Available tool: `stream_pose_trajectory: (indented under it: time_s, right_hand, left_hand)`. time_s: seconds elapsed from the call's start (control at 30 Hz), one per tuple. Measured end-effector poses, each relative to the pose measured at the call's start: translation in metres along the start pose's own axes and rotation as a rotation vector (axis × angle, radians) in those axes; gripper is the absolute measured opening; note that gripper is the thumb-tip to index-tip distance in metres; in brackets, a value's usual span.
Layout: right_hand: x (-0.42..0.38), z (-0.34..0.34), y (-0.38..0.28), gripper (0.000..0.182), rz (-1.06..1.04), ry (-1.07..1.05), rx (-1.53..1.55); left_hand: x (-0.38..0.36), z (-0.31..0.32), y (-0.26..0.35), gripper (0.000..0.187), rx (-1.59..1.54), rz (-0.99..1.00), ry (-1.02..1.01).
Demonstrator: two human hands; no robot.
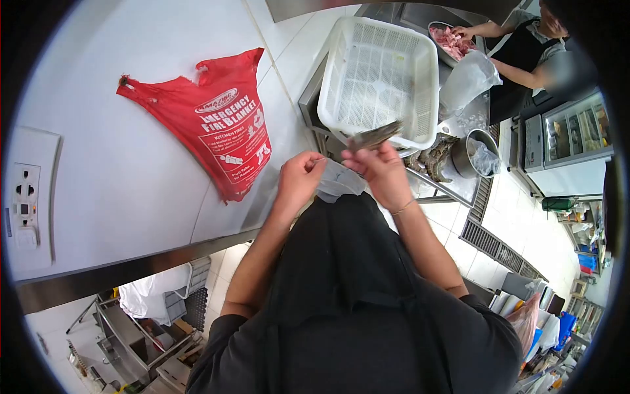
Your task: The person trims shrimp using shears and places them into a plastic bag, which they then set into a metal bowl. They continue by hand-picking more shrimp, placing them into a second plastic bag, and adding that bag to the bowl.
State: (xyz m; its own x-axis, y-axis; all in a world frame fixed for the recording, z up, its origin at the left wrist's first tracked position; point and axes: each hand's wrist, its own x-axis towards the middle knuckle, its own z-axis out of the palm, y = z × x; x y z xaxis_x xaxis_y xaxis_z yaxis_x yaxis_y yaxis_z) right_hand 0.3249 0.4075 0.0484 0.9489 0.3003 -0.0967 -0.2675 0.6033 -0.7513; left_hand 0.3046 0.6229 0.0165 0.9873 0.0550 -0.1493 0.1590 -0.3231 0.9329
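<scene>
My right hand is closed, pinching a grey-brown prawn that is slightly blurred and points up to the right. On my other side, my left hand is closed at the edge of a translucent plastic bag, thumb and fingertips together. The bag hangs open between my two hands, just in front of my apron; its contents are hidden. Several more prawns lie in a heap on the metal counter, to the right of my right hand. Beyond the hands stands a white perforated plastic basket.
A metal pot with clear plastic inside sits beside the prawns. Further back, a co-worker's hands are at a bowl of raw meat. A clear bag stands near the basket. A red fire blanket pouch hangs on the left wall.
</scene>
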Motion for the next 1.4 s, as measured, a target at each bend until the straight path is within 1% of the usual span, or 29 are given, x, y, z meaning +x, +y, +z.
stream_pose_trajectory:
  time_s: [0.03,0.13,0.17,0.23,0.3,0.33,0.4,0.43,0.53,0.57,0.67,0.7,0.77,0.8,0.87,0.9,0.97,1.0,1.07,1.13,1.2,1.27,1.3,1.4]
  right_hand:
    - [0.001,0.008,0.010,0.025,0.024,-0.035,-0.066]
    - [0.009,0.018,0.029,0.019,0.014,-0.063,-0.304]
    - [0.012,0.022,0.032,0.020,0.005,-0.057,-0.272]
    - [0.019,0.011,0.045,0.020,0.041,-0.084,-0.399]
    - [0.025,0.007,0.054,0.026,0.012,-0.118,-0.708]
    - [0.026,0.006,0.052,0.028,-0.056,-0.176,-0.891]
    - [0.025,0.007,0.044,0.031,-0.201,-0.288,-1.248]
    - [0.022,0.007,0.044,0.038,-0.277,-0.315,-1.318]
    - [0.015,0.006,0.034,0.038,-0.394,-0.383,-1.486]
    - [0.014,0.005,0.027,0.039,-0.335,-0.416,-1.526]
    - [0.012,-0.019,0.025,0.039,-0.387,-0.448,-1.526]
    - [0.008,-0.021,0.019,0.038,-0.259,-0.456,-1.558]
    - [0.002,-0.034,0.015,0.038,-0.137,-0.493,-1.665]
    - [0.000,-0.039,0.015,0.038,-0.077,-0.518,-1.712]
    - [-0.007,-0.057,0.012,0.033,-0.268,-0.493,-1.570]
    - [-0.010,-0.066,0.008,0.031,-0.362,-0.486,-1.495]
    - [-0.021,-0.075,-0.021,0.026,-0.311,-0.297,-1.252]
    - [-0.028,-0.085,-0.034,0.023,-0.280,-0.203,-1.129]
    - [-0.033,-0.127,-0.050,0.015,-0.422,0.033,-1.167]
    - [-0.027,-0.183,-0.056,0.018,-0.425,0.272,-1.391]
    - [-0.018,-0.237,-0.058,0.022,-0.337,0.350,-1.836]
    - [-0.011,-0.270,-0.053,0.027,-0.338,0.276,-2.011]
    - [-0.007,-0.276,-0.050,0.029,-0.340,0.233,-2.095]
    - [0.007,-0.289,-0.041,0.029,-0.224,0.187,-2.199]
  left_hand:
    - [0.001,-0.001,0.003,0.017,-0.011,-0.005,-0.009]
    - [0.002,-0.005,0.007,0.015,-0.226,-0.081,-0.026]
    - [0.002,-0.008,0.009,0.015,-0.392,-0.129,-0.027]
    - [-0.001,-0.013,0.008,0.013,-0.732,-0.235,-0.028]
    - [0.000,-0.016,-0.002,0.014,-0.818,-0.238,0.001]
    - [-0.001,-0.015,-0.009,0.014,-0.862,-0.243,0.014]
    - [-0.003,-0.013,-0.017,0.015,-0.728,-0.196,0.024]
    - [-0.004,-0.010,-0.019,0.016,-0.658,-0.173,0.022]
    - [-0.010,0.001,-0.017,0.017,-0.402,-0.121,0.131]
    - [-0.009,0.003,-0.018,0.018,-0.362,-0.113,0.132]
    - [-0.008,0.015,-0.028,0.018,-0.253,-0.078,0.121]
    - [-0.009,0.020,-0.028,0.018,-0.215,-0.060,0.108]
    - [-0.012,0.031,-0.029,0.018,-0.108,-0.005,0.092]
    - [-0.013,0.035,-0.027,0.018,-0.116,-0.026,0.067]
    - [-0.013,0.042,-0.022,0.018,-0.131,-0.065,0.029]
    - [-0.014,0.044,-0.022,0.017,-0.272,-0.107,0.029]
    - [-0.012,0.046,-0.024,0.016,-0.547,-0.189,0.024]
    - [-0.011,0.046,-0.025,0.015,-0.583,-0.197,0.020]
    - [-0.010,0.052,-0.025,0.013,-0.669,-0.217,0.009]
    - [-0.012,0.061,-0.016,0.012,-0.713,-0.192,-0.031]
    - [-0.015,0.067,-0.007,0.012,-0.712,-0.172,-0.062]
    - [-0.010,0.073,0.000,0.012,-0.675,-0.139,-0.082]
    - [-0.009,0.074,0.002,0.012,-0.633,-0.127,-0.080]
    - [-0.007,0.081,0.012,0.011,-0.494,-0.092,-0.073]
